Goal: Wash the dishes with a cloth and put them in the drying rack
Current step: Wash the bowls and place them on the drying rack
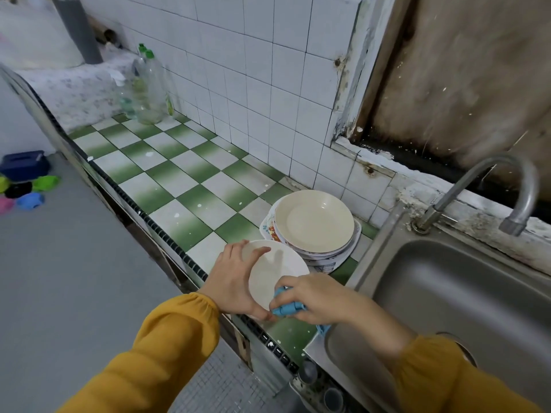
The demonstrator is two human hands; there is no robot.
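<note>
I see one small white plate (pixel 277 269), round and smooth, held just above the counter's front edge, low in my view at about 6 o'clock. The person's left hand (pixel 231 281) grips its rim at 9 o'clock, fingers curled round the edge and one lying on the shiny face. The right hand (pixel 316 296) is at the plate's 4 o'clock, fingers bunched tight round a soft blue cloth (pixel 287 308) that touches the plate. Both sleeves are mustard yellow and puffy.

At 1 o'clock from the held plate sits a stack of plates (pixel 313 223). The top one is round, cream and glossy. Under it I see flowery rims, but I cannot count them all.

The counter (pixel 167 174) is hard square tiles, green and white like a checkerboard. At 3 o'clock is one grey metal sink (pixel 447 293), dull and smooth, with one bent metal tap (pixel 507 186) over it. Far off at 11 o'clock stand clear plastic bottles (pixel 149 87); I count two green caps.
</note>
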